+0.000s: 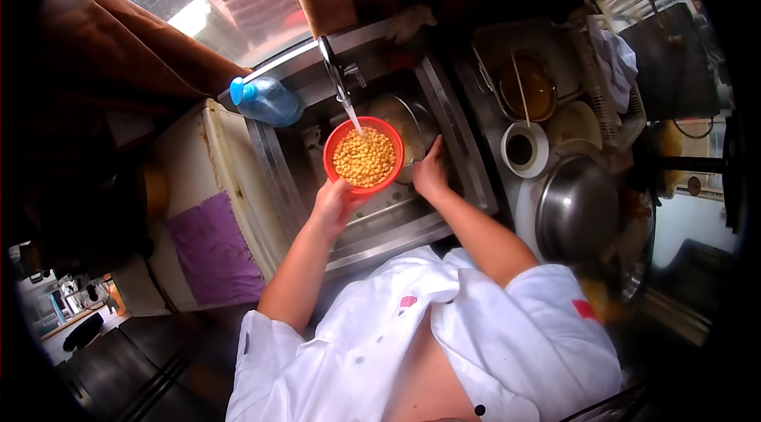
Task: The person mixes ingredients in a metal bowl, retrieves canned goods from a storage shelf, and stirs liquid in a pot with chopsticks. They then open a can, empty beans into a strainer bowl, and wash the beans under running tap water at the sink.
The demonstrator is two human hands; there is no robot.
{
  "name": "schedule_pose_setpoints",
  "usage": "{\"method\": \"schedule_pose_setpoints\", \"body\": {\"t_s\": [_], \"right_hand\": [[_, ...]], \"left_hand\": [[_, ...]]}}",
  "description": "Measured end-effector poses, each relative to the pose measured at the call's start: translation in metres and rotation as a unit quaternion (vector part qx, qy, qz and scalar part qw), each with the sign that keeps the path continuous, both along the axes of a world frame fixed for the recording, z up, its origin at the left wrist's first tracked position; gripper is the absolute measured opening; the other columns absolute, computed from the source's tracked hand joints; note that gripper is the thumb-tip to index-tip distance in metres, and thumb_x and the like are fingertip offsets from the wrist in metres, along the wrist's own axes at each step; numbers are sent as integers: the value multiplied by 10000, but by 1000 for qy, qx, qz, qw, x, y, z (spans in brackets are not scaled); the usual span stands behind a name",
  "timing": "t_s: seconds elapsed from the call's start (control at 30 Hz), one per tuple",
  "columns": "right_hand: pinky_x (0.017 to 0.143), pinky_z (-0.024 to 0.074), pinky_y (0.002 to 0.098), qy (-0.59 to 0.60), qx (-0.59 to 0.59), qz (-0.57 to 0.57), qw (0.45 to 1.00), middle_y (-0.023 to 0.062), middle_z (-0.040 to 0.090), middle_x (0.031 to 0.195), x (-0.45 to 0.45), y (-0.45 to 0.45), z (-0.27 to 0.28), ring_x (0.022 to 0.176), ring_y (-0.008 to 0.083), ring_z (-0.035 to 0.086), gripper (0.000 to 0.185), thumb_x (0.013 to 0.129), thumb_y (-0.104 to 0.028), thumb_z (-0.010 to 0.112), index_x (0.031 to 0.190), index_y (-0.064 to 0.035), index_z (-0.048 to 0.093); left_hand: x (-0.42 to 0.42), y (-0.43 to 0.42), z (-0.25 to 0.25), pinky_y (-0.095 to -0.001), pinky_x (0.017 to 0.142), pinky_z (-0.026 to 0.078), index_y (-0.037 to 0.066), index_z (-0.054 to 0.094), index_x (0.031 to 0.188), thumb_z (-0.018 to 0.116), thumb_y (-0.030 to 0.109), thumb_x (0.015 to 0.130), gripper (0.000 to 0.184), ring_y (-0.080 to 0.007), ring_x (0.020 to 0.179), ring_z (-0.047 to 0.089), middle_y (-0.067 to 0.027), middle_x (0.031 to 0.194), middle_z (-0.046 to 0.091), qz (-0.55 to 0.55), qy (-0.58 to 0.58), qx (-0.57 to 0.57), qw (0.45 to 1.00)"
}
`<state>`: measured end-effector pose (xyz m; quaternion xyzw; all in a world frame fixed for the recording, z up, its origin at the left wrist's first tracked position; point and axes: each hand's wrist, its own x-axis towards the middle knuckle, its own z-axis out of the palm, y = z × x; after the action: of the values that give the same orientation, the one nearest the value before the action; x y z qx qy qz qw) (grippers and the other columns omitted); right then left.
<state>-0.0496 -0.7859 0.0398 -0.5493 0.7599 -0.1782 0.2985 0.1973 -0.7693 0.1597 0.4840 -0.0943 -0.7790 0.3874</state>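
Observation:
In the head view, my left hand grips the near rim of a red plastic bowl full of round yellow beans. The bowl is held over the sink, right under a tap, and water runs from the spout into it. My right hand reaches down into the sink, beside a round metal pan that the red bowl partly covers. Its fingers look stretched out and apart, close to the pan's edge; whether they touch it I cannot tell.
A blue-capped plastic bottle stands at the sink's left back corner. A purple cloth lies on the white surface to the left. To the right are a white cup, a large metal bowl and a container of brown liquid.

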Motion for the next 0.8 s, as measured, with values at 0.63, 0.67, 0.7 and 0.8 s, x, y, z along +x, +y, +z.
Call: {"method": "schedule_pose_setpoints", "body": {"t_s": [0.63,0.67,0.7,0.8], "right_hand": [[1118,442,497,9,-183,58,981,305,200,1634,-23,-19,34,1478,495,294,929,846,-20,568,1617,-15,49],[1061,481,501,34,-198,55,978,295,201,1638,-24,-18,32,1460,488,329,931,850,-27,583,1617,-24,56],[1004,521,504,58,-214,52,974,285,202,1642,-25,-17,29,1442,482,365,933,854,-34,597,1618,-32,63],[955,552,510,65,-204,34,976,278,229,1636,-21,-14,35,1409,483,413,927,861,-51,605,1617,-36,69]], "left_hand": [[-20,-8,4,-462,986,575,3,445,1423,445,41,946,479,-331,1169,667,-188,1352,607,25,72,-31,997],[-20,-9,2,-464,985,575,4,441,1426,447,39,942,485,-332,1164,669,-185,1353,606,30,75,-35,996],[-16,-8,-1,-463,986,574,7,435,1429,446,39,937,493,-330,1168,667,-184,1357,603,29,66,-39,997],[9,-3,4,-460,990,571,16,418,1437,441,40,923,515,-323,1182,660,-180,1368,593,22,39,-45,998]]}}
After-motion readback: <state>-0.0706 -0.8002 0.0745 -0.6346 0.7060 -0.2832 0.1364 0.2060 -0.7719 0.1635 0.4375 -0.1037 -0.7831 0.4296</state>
